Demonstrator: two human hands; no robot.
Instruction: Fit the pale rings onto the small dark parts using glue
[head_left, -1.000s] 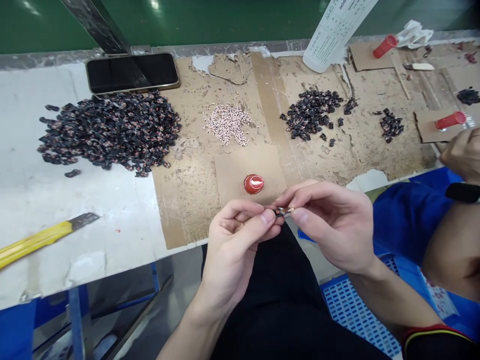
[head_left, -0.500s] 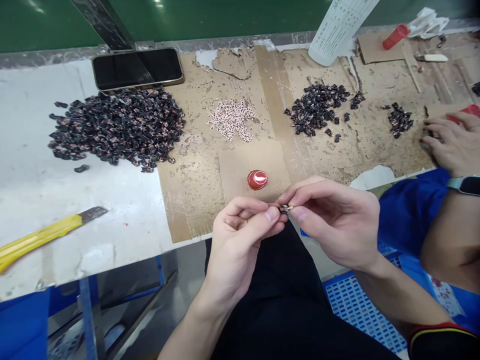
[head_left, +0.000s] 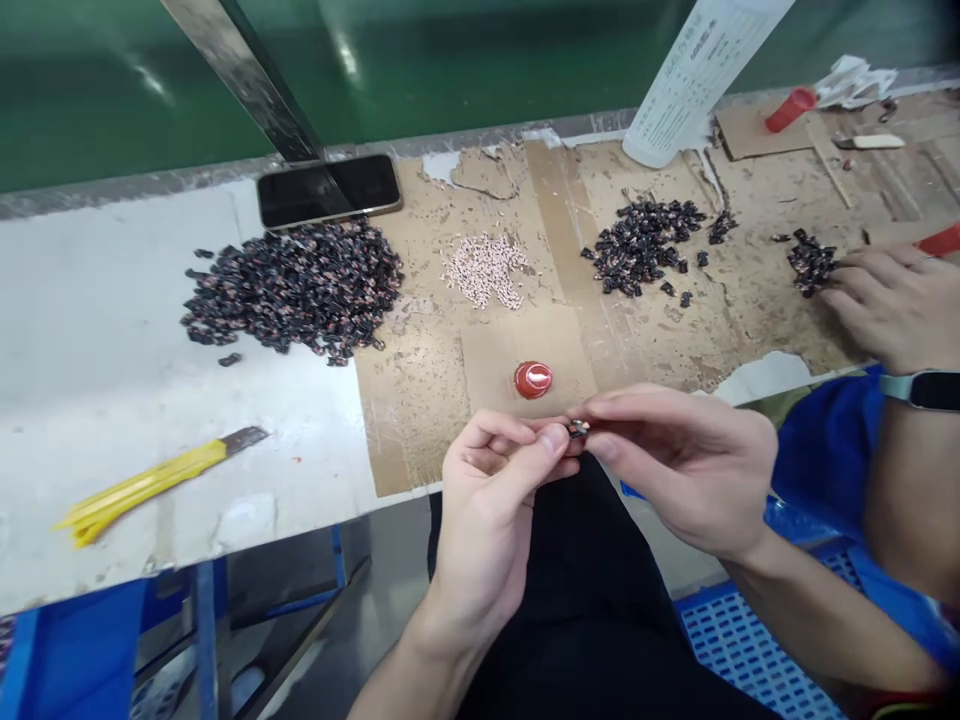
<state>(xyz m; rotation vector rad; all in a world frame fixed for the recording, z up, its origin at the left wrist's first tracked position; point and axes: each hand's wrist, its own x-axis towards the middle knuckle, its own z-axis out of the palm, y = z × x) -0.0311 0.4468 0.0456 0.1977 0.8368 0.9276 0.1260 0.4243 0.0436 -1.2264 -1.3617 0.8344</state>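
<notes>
Between the thumb and fingers of my left hand (head_left: pixel 499 500) is a small black piece (head_left: pixel 577 429) with a light, copper-coloured tip. My right hand (head_left: pixel 686 465) is at the piece's right end, thumb and forefinger parted around it; whether a fingertip touches it is hard to see. Both hands are over my lap, just off the table's front edge. Right behind them, a glossy red dome-shaped blob (head_left: pixel 533 379) sits on a cardboard square (head_left: pixel 487 350). Farther back lies a pile of tiny pinkish pieces (head_left: pixel 486 270).
Black pieces form a big pile (head_left: pixel 296 290) at left, beside a phone (head_left: pixel 330 191), and a smaller pile (head_left: pixel 645 245) at right. A yellow cutter knife (head_left: pixel 161 483) lies front left. A white bottle (head_left: pixel 694 80) stands behind. A co-worker's hand (head_left: pixel 900 300) touches a little pile (head_left: pixel 811 262).
The view has shifted, so the table appears farther right and lower. My right thumb and forefinger have parted from their pinch at the piece. The co-worker's hand has moved to the little pile.
</notes>
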